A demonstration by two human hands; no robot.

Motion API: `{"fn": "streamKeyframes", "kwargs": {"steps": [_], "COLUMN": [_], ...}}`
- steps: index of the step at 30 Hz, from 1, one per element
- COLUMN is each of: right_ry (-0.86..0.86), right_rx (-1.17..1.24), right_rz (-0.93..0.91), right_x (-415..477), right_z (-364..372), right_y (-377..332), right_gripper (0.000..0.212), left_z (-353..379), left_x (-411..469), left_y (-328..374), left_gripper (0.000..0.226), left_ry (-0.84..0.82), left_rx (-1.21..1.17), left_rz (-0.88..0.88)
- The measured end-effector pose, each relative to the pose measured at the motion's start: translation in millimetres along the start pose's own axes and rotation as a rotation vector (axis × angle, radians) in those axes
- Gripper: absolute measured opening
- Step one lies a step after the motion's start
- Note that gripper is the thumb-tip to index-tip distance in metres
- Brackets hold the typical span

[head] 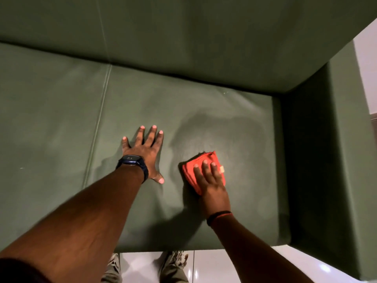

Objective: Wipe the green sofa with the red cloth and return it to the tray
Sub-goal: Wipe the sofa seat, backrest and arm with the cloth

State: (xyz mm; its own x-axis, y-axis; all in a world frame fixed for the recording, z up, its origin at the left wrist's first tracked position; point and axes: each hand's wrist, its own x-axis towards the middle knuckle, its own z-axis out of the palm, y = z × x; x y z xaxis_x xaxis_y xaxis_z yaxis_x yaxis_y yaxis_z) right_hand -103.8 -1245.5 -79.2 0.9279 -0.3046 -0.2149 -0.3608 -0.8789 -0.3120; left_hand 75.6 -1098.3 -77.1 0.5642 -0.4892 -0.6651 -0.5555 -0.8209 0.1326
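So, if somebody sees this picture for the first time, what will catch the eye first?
First the red cloth, folded and bright against the dull green sofa, pressed flat on the seat cushion by the right hand near the armrest end. Next, the left hand, fingers spread and flat on the same cushion, with a dark watch at the wrist. A darker patch shows on the cushion just beyond the cloth.

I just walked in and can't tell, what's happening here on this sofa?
A person is wiping the green sofa. The right hand presses a folded red cloth flat on the seat cushion near the armrest, while the left hand, with a dark watch on its wrist, is spread flat on the cushion beside it for support. No tray is in view, so the cloth has not been returned.
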Motion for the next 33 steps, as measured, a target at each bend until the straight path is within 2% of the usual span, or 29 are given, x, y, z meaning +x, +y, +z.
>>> {"fn": "streamKeyframes", "kwargs": {"steps": [1,3,8,13,16,20,23,25,27,29,30,33], "right_ry": [-0.007,0.01,0.32,0.26,0.225,0.227,0.196,0.174,0.22,0.237,0.223,0.188], "right_rx": [0.007,0.039,0.071,-0.14,-0.195,-0.173,-0.152,-0.153,-0.125,-0.097,-0.078,-0.041], "right_rz": [-0.051,-0.039,0.3,0.375,0.464,0.179,-0.038,-0.065,0.057,0.24,0.262,-0.003], "right_x": [2,22,135,219,241,249,241,231,230,237,241,237], "right_z": [-5,-20,-70,-79,-58,-34,-52,-65,-65,-53,-47,-39], "right_y": [3,16,59,85,60,12,36,66,72,50,36,16], "right_gripper": [0.058,0.064,0.071,0.057,0.054,0.048,0.048,0.048,0.047,0.048,0.049,0.052], "left_z": [-1,-5,-29,-29,-23,-26,-29,-30,-30,-30,-29,-28], "left_x": [1,5,35,61,66,71,69,68,67,68,69,71], "left_y": [0,2,6,8,5,8,10,13,13,12,12,13], "left_gripper": [0.148,0.147,0.142,0.151,0.15,0.152,0.152,0.152,0.152,0.152,0.152,0.153], "left_ry": [-0.004,0.001,0.095,0.129,0.161,0.163,0.14,0.129,0.129,0.136,0.143,0.152], "left_rx": [0.005,0.023,-0.02,0.01,0.028,0.029,0.019,0.016,0.015,0.011,0.008,0.009], "left_rz": [-0.002,0.016,0.063,0.056,0.059,0.046,0.031,0.028,0.021,0.02,0.018,0.007]}}
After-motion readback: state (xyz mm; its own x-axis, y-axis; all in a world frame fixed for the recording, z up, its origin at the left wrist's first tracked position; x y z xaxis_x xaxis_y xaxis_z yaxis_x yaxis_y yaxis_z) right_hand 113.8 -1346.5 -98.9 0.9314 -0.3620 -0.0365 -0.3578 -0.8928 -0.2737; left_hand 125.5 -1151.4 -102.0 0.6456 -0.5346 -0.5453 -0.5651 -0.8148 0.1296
